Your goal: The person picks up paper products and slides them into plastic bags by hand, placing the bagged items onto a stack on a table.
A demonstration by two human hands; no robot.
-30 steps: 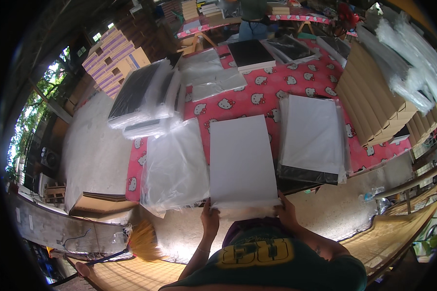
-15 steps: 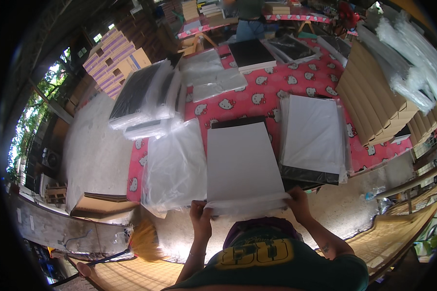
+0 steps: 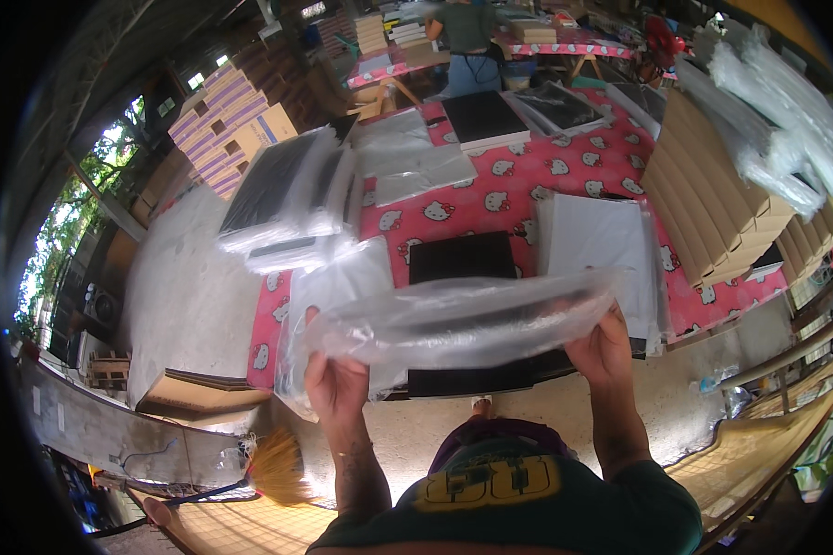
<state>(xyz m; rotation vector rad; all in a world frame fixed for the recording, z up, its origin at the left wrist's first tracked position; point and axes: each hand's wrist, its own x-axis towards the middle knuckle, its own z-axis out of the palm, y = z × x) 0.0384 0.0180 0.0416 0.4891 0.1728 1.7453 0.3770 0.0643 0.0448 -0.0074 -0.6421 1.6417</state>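
Note:
A clear plastic bag (image 3: 435, 319) is stretched sideways above the near part of the table. My left hand (image 3: 338, 381) grips one end and my right hand (image 3: 603, 344) grips the other. Under the plastic lies a flat black board (image 3: 463, 254), its far and near parts showing. Beside my left hand is a pile of clear plastic bags (image 3: 356, 264). To the right, close to my right hand, a white sheet (image 3: 590, 231) lies on a stack with plastic round it. The bag partly covers the things beneath it.
Bagged black items are stacked (image 3: 282, 190) at the left of the pink patterned table (image 3: 500, 199). A black-topped block (image 3: 484, 118) lies farther back. Tall folded cardboard (image 3: 708, 199) with plastic rolls (image 3: 773, 120) stands right. Another person (image 3: 467, 46) stands beyond the table.
The white sheet that lay before me no longer shows there, and the black board beneath is exposed. Both hands have risen away from me, spreading the plastic wide.

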